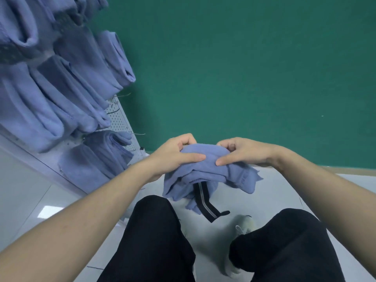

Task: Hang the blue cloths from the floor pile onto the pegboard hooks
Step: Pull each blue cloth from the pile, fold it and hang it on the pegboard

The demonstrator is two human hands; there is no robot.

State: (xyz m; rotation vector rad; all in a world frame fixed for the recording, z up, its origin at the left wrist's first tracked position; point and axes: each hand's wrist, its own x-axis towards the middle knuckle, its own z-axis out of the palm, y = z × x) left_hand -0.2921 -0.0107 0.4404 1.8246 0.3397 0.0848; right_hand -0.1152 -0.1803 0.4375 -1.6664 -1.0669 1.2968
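From the head camera, the left hand (pixel 175 154) and right hand (pixel 242 152) both pinch a folded blue cloth (pixel 205 176) held above the knees, thumbs on top, while hung cloths (pixel 61 88) cover the pegboard (pixel 120 121) to the left.

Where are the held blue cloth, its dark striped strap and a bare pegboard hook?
held blue cloth (pixel 203 169): head view, on its folded front face below both thumbs.
dark striped strap (pixel 205 202): head view, mid-length of the strap hanging under the cloth.
bare pegboard hook (pixel 113 111): head view, on the wire's shaft.
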